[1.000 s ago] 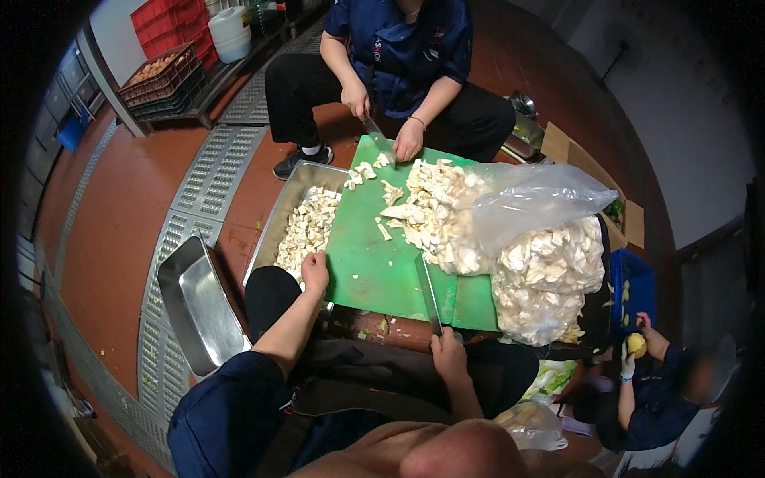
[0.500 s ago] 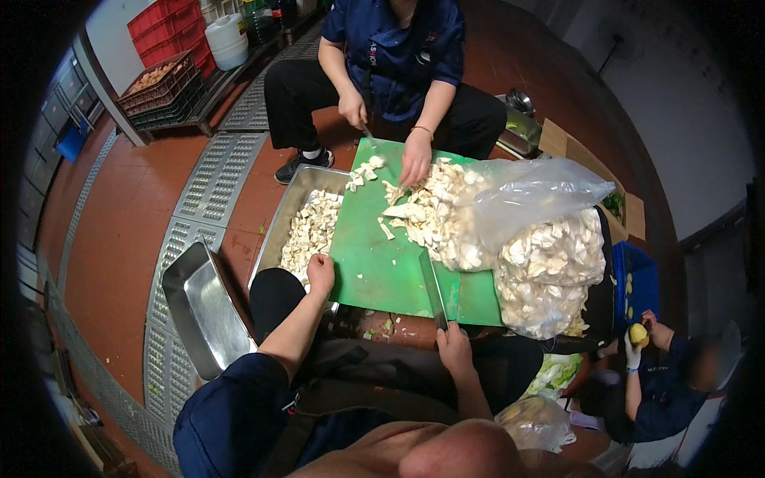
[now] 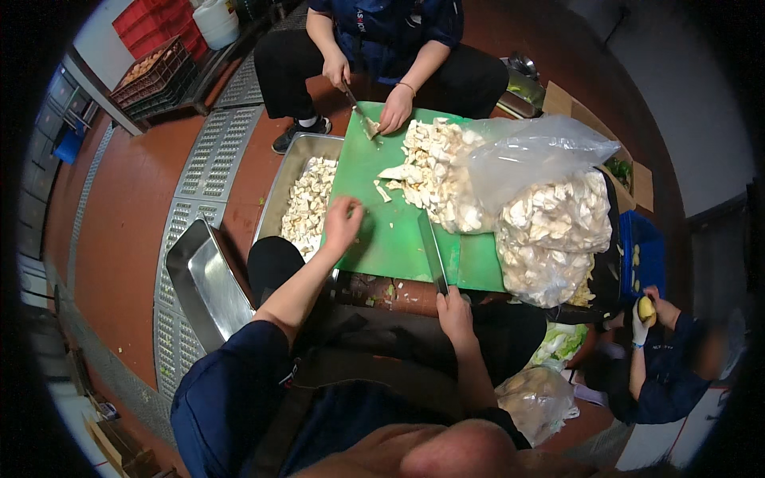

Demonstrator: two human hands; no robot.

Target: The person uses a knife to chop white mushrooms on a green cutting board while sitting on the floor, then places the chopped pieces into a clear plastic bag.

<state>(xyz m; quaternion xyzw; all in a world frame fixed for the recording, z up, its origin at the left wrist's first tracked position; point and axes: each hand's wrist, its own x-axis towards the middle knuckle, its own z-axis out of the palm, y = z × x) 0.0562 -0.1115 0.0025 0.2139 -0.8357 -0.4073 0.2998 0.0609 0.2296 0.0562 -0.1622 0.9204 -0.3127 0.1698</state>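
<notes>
My right hand (image 3: 455, 315) grips the handle of a kitchen knife (image 3: 433, 251), its blade lying along the green cutting board (image 3: 386, 239) and pointing away from me. Over the board's left edge is my left hand (image 3: 343, 223), fingers curled in; anything inside them is hidden. White chopped pieces, like mushroom, form a pile (image 3: 426, 167) on the board's far right. It spills from a clear plastic bag (image 3: 550, 231) packed with more. Beside the board on the left, a steel tray (image 3: 279, 179) holds cut pieces (image 3: 312, 199).
Opposite me a person cuts on the same board with another knife (image 3: 358, 111). An empty steel pan (image 3: 203, 279) lies on the left. At right, another person holds a yellow peeled vegetable (image 3: 646, 311) beside a blue bin (image 3: 642, 255). Red crates (image 3: 159, 28) stand at the far left.
My left hand has moved from the tray side up and rightward over the board's edge. My right hand keeps the knife. Across from me, the white pieces near the person's knife have gone from the board.
</notes>
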